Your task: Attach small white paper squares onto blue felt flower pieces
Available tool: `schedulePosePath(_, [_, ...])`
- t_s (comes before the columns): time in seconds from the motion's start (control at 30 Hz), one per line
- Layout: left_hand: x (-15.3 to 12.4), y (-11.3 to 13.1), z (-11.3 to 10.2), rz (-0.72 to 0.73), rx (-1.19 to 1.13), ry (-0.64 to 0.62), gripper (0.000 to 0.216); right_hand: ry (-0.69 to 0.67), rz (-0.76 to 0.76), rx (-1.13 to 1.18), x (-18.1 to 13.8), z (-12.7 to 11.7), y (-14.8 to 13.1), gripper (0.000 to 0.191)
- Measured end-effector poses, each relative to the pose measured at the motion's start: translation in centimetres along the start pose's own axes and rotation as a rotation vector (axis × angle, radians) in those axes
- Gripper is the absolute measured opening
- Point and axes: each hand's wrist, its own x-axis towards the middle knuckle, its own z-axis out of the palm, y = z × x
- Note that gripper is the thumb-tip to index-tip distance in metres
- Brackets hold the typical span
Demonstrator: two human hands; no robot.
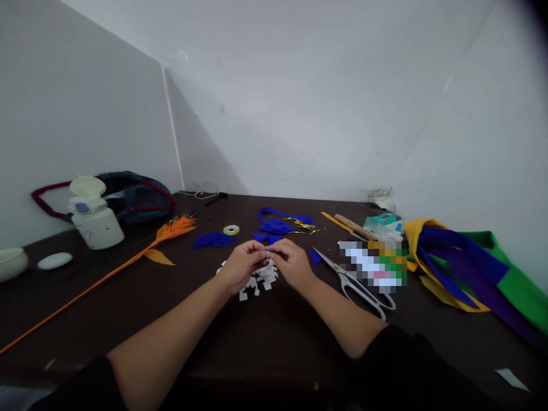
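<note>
My left hand (242, 265) and my right hand (293, 264) meet above the dark table, fingertips pinched together. Between them shows a small white piece (268, 254); its exact form is too small to make out. Below and around the hands lies a loose pile of white paper-like cut pieces (268, 275), partly covered by the fingers. Just beyond are blue crepe-paper-like pieces (276, 226) and thin yellow bits (305, 224). Left of the hands sits a heap of blue fringed strips (216, 240), beside a round yellow-rimmed spool (231, 230).
Scissors (353, 282) lie partly open on the right, near a wooden-handled tool (353, 225) and folded coloured sheets (466, 268). On the left are an orange paper flower (175, 228) with a long stem, a white bottle (98, 225), a white oval object (55, 261) and a dark bag (145, 197).
</note>
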Motion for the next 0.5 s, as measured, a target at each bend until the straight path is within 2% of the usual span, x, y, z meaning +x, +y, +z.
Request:
schedulePosePath(0.13, [0.05, -0.06, -0.23, 0.004, -0.014, 0.012, 0.012, -0.02, -0.061, -0.073, 0.02, -0.08, -0.18, 0.022])
schedulePosePath(0.33, [-0.09, 0.11, -0.4, -0.074, 0.05, -0.073, 0.017, -0.018, 0.057, -0.036, 0.18, -0.22, -0.12, 0.008])
schedulePosePath(0.4, [-0.09, 0.22, -0.47, -0.049, 0.14, -0.075, 0.016, 0.004, 0.126, -0.03, 0.26, -0.33, 0.09, 0.008])
schedulePosePath(0.5, [-0.11, 0.47, -0.55, 0.04, 0.416, -0.015, 0.015, 0.031, 0.217, -0.036, 0.31, -0.44, 0.57, 0.01])
